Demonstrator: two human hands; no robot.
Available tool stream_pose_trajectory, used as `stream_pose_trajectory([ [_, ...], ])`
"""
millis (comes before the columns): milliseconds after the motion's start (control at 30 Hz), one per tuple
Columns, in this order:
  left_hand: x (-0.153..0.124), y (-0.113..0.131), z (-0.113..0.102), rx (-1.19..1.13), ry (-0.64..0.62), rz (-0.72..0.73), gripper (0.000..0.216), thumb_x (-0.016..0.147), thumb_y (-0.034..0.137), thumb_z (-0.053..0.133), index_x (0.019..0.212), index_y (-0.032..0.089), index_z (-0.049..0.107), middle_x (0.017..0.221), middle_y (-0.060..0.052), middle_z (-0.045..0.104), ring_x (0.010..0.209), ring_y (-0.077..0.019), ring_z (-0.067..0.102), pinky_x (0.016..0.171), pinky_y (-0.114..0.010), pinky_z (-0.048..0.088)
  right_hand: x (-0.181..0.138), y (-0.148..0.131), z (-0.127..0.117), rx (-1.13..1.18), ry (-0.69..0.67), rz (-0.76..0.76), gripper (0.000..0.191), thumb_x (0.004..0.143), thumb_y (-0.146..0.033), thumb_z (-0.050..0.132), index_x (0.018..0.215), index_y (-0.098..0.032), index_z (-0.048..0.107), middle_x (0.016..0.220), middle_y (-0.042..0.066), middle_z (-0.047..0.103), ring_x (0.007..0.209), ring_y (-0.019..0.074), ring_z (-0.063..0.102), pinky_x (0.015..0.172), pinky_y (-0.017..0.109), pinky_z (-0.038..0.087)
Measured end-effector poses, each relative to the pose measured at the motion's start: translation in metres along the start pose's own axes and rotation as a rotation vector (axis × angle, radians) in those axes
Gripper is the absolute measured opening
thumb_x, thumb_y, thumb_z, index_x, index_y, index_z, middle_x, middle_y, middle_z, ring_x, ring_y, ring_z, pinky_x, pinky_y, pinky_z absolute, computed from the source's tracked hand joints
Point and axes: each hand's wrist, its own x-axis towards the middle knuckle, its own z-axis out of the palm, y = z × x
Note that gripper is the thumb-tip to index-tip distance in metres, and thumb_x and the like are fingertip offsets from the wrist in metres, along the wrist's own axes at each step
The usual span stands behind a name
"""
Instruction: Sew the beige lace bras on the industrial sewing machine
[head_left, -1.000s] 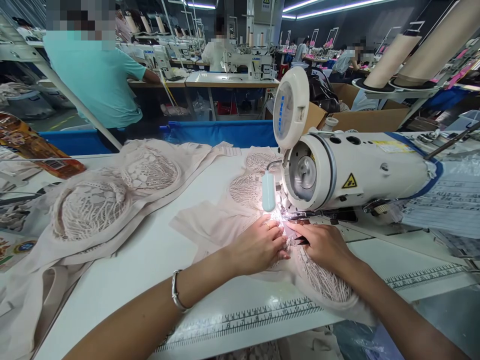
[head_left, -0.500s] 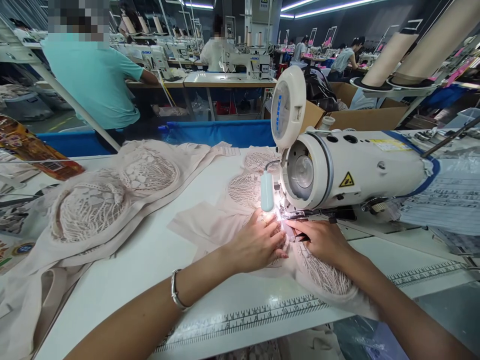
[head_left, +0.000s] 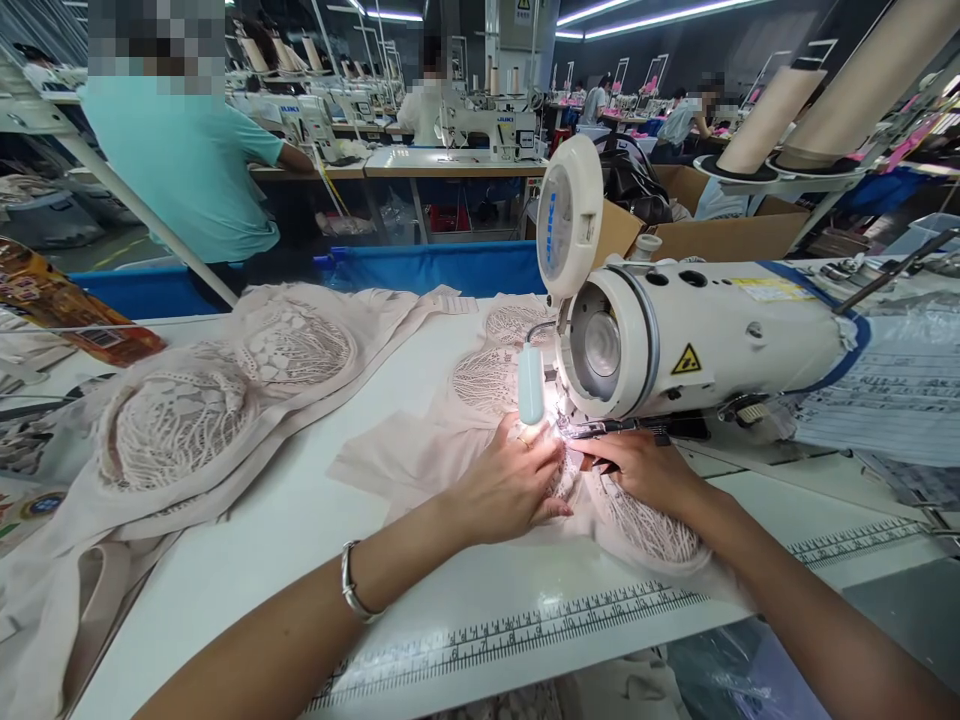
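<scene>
A pale pink lace bra [head_left: 649,525] lies under the sewing machine [head_left: 690,330], one cup toward me and more lace beyond the lit needle area. My left hand [head_left: 514,480] presses its bent fingers on the lace just left of the needle, thumb toward me. To the right, my right hand [head_left: 637,465] pinches the bra's edge close to the presser foot. A small dark pointed thing [head_left: 606,466] shows at its fingers; I cannot make out what it is. The needle is hidden by glare, my fingers and a small white lamp [head_left: 530,385].
Another lace bra [head_left: 176,425] lies at the left, beside a bottle [head_left: 75,310] on its side. A printed ruler strip [head_left: 525,635] runs along the table's front. Thread cones [head_left: 769,120] stand at the upper right. A person in a turquoise shirt [head_left: 176,170] sits beyond.
The near bra cup has shifted slightly away from me, toward the needle. My left fingers have closed up a little on the lace, and my right hand stays near the presser foot.
</scene>
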Motion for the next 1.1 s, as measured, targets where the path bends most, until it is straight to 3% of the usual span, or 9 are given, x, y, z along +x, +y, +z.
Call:
stream_pose_trajectory([
  [133,0.000,-0.001,0.001,-0.017,-0.013,0.010,0.056,0.103,0.057,0.034,0.124,0.012,0.059,0.127,-0.019,0.064,0.128,-0.0354,0.052,0.105,-0.057,0.032,0.001,0.001,-0.004,-0.019,-0.011,-0.046,0.073,0.068,0.005,0.044,0.123,-0.038,0.069,0.098,-0.005,0.078,0.094,0.0174,0.068,0.068,0.025,0.046],
  [300,0.001,-0.001,0.002,0.002,-0.009,-0.019,0.054,0.104,0.055,0.032,0.125,0.013,0.059,0.129,-0.019,0.062,0.127,-0.0359,0.051,0.105,-0.059,0.030,-0.002,0.003,-0.002,-0.134,0.024,-0.054,0.063,0.075,0.002,0.046,0.121,-0.035,0.068,0.090,-0.004,0.076,0.082,0.0168,0.067,0.069,0.027,0.044],
  [400,0.002,0.001,0.003,-0.016,-0.009,-0.011,0.054,0.104,0.055,0.033,0.117,0.012,0.062,0.127,-0.018,0.062,0.128,-0.0353,0.050,0.108,-0.058,0.026,-0.013,0.005,0.000,-0.179,0.112,-0.040,0.044,0.084,-0.014,0.058,0.124,-0.030,0.065,0.103,0.001,0.077,0.089,0.0215,0.070,0.071,0.030,0.046],
  [467,0.002,0.001,0.004,-0.032,-0.012,-0.001,0.054,0.104,0.055,0.032,0.113,0.013,0.063,0.121,-0.016,0.065,0.125,-0.0339,0.052,0.109,-0.057,0.025,-0.023,0.006,0.001,-0.167,0.150,-0.043,0.032,0.084,-0.030,0.066,0.116,-0.025,0.065,0.105,0.003,0.077,0.086,0.0235,0.071,0.069,0.031,0.047],
  [567,0.002,0.002,0.005,-0.049,-0.012,-0.014,0.055,0.104,0.056,0.030,0.115,0.012,0.061,0.116,-0.015,0.066,0.117,-0.0330,0.056,0.105,-0.055,0.028,-0.037,0.006,0.004,-0.130,0.210,-0.074,0.019,0.088,-0.025,0.062,0.106,-0.022,0.065,0.091,0.001,0.078,0.074,0.0202,0.071,0.063,0.029,0.045],
  [667,0.002,0.002,0.004,-0.043,-0.003,-0.021,0.054,0.104,0.055,0.030,0.120,0.012,0.059,0.116,-0.016,0.066,0.112,-0.0321,0.057,0.102,-0.053,0.031,-0.043,0.005,0.006,-0.115,0.259,-0.190,0.035,0.085,-0.009,0.054,0.115,-0.022,0.066,0.085,-0.001,0.077,0.072,0.0170,0.070,0.064,0.027,0.044],
  [767,0.002,0.003,0.002,-0.012,0.009,-0.002,0.048,0.104,0.051,0.034,0.111,0.014,0.063,0.113,-0.015,0.066,0.111,-0.0315,0.057,0.105,-0.056,0.027,-0.043,0.005,0.005,-0.108,0.256,-0.267,0.049,0.081,-0.005,0.052,0.124,-0.026,0.067,0.078,-0.002,0.074,0.069,0.0154,0.067,0.065,0.026,0.043],
  [933,0.002,0.004,0.001,-0.020,0.017,0.021,0.045,0.104,0.048,0.037,0.105,0.012,0.065,0.114,-0.015,0.067,0.120,-0.0334,0.054,0.107,-0.057,0.025,-0.036,0.006,0.003,-0.130,0.262,-0.270,0.052,0.075,-0.003,0.051,0.118,-0.025,0.072,0.078,-0.001,0.074,0.069,0.0163,0.066,0.065,0.026,0.042],
  [1100,0.000,0.002,0.002,-0.040,0.006,-0.021,0.050,0.105,0.051,0.033,0.123,0.012,0.059,0.119,-0.016,0.067,0.125,-0.0345,0.053,0.107,-0.058,0.026,-0.029,0.005,0.005,-0.156,0.254,-0.244,0.057,0.071,-0.001,0.051,0.116,-0.026,0.073,0.071,-0.002,0.071,0.066,0.0161,0.064,0.062,0.027,0.040],
])
